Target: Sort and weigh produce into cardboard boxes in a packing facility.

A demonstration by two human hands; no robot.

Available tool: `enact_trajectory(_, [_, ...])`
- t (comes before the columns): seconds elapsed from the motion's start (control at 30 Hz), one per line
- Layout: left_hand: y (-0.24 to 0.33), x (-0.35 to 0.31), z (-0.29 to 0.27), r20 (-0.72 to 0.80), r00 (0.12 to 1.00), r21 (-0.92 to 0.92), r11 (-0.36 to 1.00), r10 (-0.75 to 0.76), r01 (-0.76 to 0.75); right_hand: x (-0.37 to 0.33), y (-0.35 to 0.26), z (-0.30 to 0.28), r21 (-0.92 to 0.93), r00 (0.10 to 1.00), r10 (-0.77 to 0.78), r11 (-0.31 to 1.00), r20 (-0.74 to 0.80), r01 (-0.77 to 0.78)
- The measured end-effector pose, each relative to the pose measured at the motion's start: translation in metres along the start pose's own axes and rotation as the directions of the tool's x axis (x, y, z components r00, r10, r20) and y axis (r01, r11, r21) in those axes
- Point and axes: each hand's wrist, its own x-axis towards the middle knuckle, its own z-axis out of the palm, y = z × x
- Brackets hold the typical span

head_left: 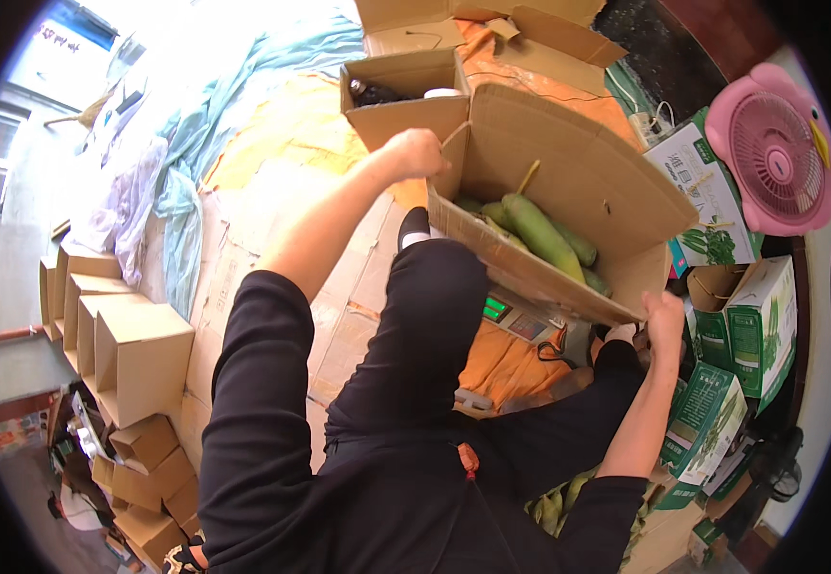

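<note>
A brown cardboard box is tilted toward me with its top open. Several long, plump green fruits or vegetables lie inside; I cannot make out their exact kind. At the box's left upper corner, my left hand is closed on the edge. My right hand grips the lower right corner. Just below the box, a scale with a lit green display is partly covered by it.
Another open box holding dark items stands beyond. A pink fan and green-white printed cartons line the right. Boxes stand in a row at left. More green produce lies near my right elbow.
</note>
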Motion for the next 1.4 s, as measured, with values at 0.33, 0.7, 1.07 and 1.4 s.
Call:
enact_trajectory(0.33, [-0.124, -0.106, -0.055, -0.286, 0.904, -0.3, 0.926, -0.318, 0.231, 0.006, -0.129, 0.081, -0.108, 0.87, -0.465, 0.868, 0.166, 0.485])
enact_trajectory(0.7, [-0.302, -0.343, -0.015, -0.358, 0.782, -0.106, 0.854, -0.511, 0.51, -0.111, -0.209, 0.284, -0.296, 0.716, -0.422, 0.704, 0.557, 0.645])
enact_trajectory(1.07, [-0.403, -0.552, 0.168, -0.164, 0.473, 0.044, 0.473, -0.866, 0.88, -0.24, -0.136, 0.372, -0.178, 0.22, 0.007, 0.608, 0.976, 0.774])
enact_trajectory(1.4, [-0.411, -0.598, 0.217, -0.004, 0.299, -0.818, 0.175, -0.954, 0.547, -0.196, -0.2, 0.313, 0.052, 0.445, -0.452, 0.744, 0.773, 0.666])
